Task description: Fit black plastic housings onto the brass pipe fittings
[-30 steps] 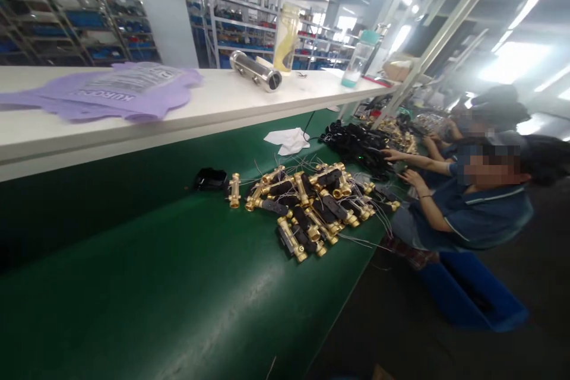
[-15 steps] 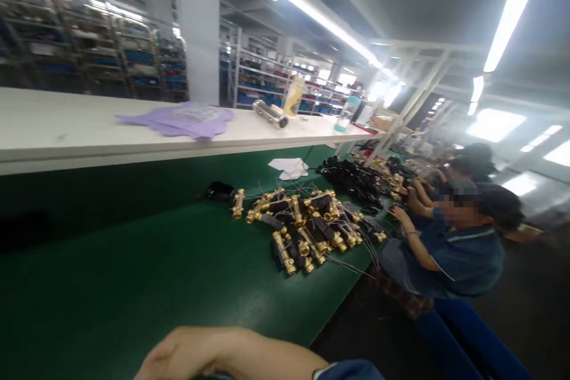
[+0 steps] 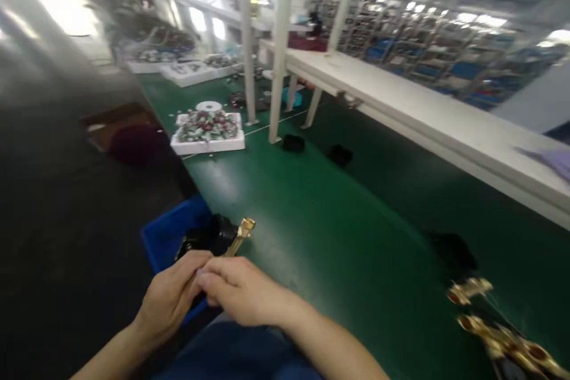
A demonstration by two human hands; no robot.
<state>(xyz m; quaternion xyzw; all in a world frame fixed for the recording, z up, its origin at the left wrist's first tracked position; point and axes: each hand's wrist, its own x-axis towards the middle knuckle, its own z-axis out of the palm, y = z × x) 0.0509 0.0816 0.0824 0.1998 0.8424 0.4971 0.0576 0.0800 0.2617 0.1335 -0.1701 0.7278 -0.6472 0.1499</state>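
Left hand (image 3: 171, 300) and right hand (image 3: 240, 291) joined at the near edge of the green counter (image 3: 338, 231), fingers of both clenched in a shared grip on a brass fitting with black body (image 3: 222, 237). Brass end of the fitting projecting up and away beyond the fingertips; black part just above the left hand. Blue bin (image 3: 167, 240) directly behind and beneath the held fitting, at the counter's left edge. Further brass fittings (image 3: 494, 326) lying on the counter at lower right, blurred, well apart from the hands. White foam tray (image 3: 207, 143) loaded with small parts farther along the counter, beside white posts (image 3: 278, 47). Two small black objects (image 3: 316, 148) on the green surface near the post bases. White shelf (image 3: 427, 116) running along the right, with a purple sheet (image 3: 554, 160) at its near end. Background racks blurred.
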